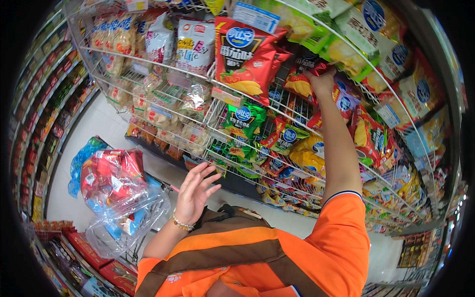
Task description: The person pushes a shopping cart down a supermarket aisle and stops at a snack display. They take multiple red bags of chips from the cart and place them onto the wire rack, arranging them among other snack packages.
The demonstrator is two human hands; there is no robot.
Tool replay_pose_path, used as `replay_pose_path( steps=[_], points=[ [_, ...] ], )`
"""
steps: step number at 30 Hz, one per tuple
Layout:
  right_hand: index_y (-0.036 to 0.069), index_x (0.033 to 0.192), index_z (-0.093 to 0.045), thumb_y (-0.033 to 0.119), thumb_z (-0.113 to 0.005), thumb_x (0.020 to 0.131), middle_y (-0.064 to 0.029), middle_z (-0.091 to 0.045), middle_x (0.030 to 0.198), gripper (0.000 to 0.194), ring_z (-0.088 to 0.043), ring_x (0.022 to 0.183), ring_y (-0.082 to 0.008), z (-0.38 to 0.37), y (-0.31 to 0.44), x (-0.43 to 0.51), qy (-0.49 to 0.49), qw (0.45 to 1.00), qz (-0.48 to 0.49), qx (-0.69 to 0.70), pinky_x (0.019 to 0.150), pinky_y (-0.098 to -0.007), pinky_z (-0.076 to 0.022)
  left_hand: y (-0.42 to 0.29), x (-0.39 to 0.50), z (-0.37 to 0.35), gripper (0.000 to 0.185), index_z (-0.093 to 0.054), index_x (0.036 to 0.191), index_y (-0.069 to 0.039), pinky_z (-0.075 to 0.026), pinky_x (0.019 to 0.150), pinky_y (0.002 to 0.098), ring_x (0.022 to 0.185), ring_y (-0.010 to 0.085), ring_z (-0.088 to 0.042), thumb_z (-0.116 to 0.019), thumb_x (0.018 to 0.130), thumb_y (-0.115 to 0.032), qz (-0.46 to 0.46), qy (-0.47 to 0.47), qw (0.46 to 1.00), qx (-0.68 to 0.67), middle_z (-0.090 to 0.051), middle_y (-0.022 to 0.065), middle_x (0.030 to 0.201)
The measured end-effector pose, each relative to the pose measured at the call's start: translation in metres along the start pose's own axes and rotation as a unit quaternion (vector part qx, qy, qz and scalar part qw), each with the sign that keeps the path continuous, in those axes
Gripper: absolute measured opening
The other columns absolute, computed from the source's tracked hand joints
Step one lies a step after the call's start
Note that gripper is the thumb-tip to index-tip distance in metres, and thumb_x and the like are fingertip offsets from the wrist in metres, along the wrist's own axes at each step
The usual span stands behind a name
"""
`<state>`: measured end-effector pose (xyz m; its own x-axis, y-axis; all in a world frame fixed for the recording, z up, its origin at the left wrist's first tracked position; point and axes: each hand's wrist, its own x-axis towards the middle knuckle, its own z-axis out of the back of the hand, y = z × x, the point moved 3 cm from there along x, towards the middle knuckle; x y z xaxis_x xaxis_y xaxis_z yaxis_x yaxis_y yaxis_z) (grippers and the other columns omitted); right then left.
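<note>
My right hand (323, 82) reaches into the wire shelf and grips the edge of a dark red potato chip bag (300, 84). Some of its fingertips are hidden by the bag. Left of that bag, a larger red chip bag with tomatoes pictured on it (241, 55) stands upright at the shelf front. Purple chip bags (346, 101) lie just right of my right wrist. My left hand (195, 193) is raised in front of the lower shelves, fingers apart, holding nothing. A beaded bracelet (181, 222) circles the left wrist.
At left a shopping cart (139, 241) carries a clear plastic bag (122, 208) of red packages. Wire shelf rails (256, 100) cross in front of the snacks. Green chip bags (243, 118) sit one level lower. Red boxes (87, 247) stand at the lower left.
</note>
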<state>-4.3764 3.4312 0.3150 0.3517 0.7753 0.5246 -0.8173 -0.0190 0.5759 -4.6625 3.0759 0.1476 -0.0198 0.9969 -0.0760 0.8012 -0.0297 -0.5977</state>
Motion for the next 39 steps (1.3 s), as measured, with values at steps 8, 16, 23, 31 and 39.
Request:
replay_pose_path(
  steps=[8,16,23,31,39],
  points=[
    [0.009,0.12,-0.058,0.038,-0.062,0.088,-0.0101,-0.059,0.115,0.043,-0.055,0.107,-0.0251,-0.125,-0.147,0.114,0.292,0.933,-0.005,0.21,0.095,-0.0404,-0.0443,0.001,-0.064,0.079,0.034,-0.051,0.133,-0.003,-0.05,0.096,0.0393,0.108,0.0274,-0.064,-0.046,0.104,-0.022,-0.068,-0.172,0.983,0.003,-0.062,0.0149,0.123],
    [0.011,0.126,-0.062,0.05,-0.069,0.086,-0.0024,-0.063,0.111,0.056,-0.059,0.102,-0.0191,-0.195,-0.207,0.147,0.481,0.832,-0.207,0.181,0.086,-0.0369,-0.05,0.004,-0.151,0.134,0.026,-0.063,0.108,0.002,-0.054,0.08,0.0295,0.086,0.0175,-0.068,-0.051,0.103,-0.02,-0.213,-0.424,0.867,0.156,-0.069,0.0107,0.095],
    [0.018,0.115,-0.068,0.032,-0.079,0.075,0.0017,-0.067,0.107,0.044,-0.061,0.083,-0.0139,-0.147,-0.179,0.158,0.423,0.835,-0.229,0.268,0.059,-0.0307,-0.0451,-0.081,-0.177,0.233,0.028,-0.068,0.101,0.0,-0.053,0.074,0.0342,0.076,0.021,-0.066,-0.069,0.09,-0.026,-0.036,-0.592,0.603,0.534,-0.069,0.0119,0.085],
    [0.012,0.119,-0.061,0.027,-0.075,0.082,-0.0016,-0.068,0.102,0.042,-0.06,0.066,-0.0138,-0.094,-0.116,0.087,0.345,0.888,-0.136,0.272,0.055,-0.0289,-0.044,-0.135,-0.082,0.296,0.062,-0.054,0.133,-0.006,-0.045,0.099,0.0468,0.112,0.041,-0.06,-0.067,0.086,-0.044,-0.14,-0.428,0.437,0.779,-0.064,0.0263,0.117],
    [-0.003,0.122,-0.057,0.027,-0.063,0.095,-0.0078,-0.069,0.09,0.041,-0.066,0.084,-0.0174,0.035,-0.026,-0.113,0.302,0.858,0.038,0.414,0.082,-0.0308,-0.0522,-0.109,-0.146,0.272,0.029,-0.068,0.104,-0.005,-0.053,0.079,0.0507,0.087,0.0395,-0.067,-0.058,0.089,-0.028,0.039,-0.363,0.447,0.817,-0.069,0.0228,0.098]
  ],
)
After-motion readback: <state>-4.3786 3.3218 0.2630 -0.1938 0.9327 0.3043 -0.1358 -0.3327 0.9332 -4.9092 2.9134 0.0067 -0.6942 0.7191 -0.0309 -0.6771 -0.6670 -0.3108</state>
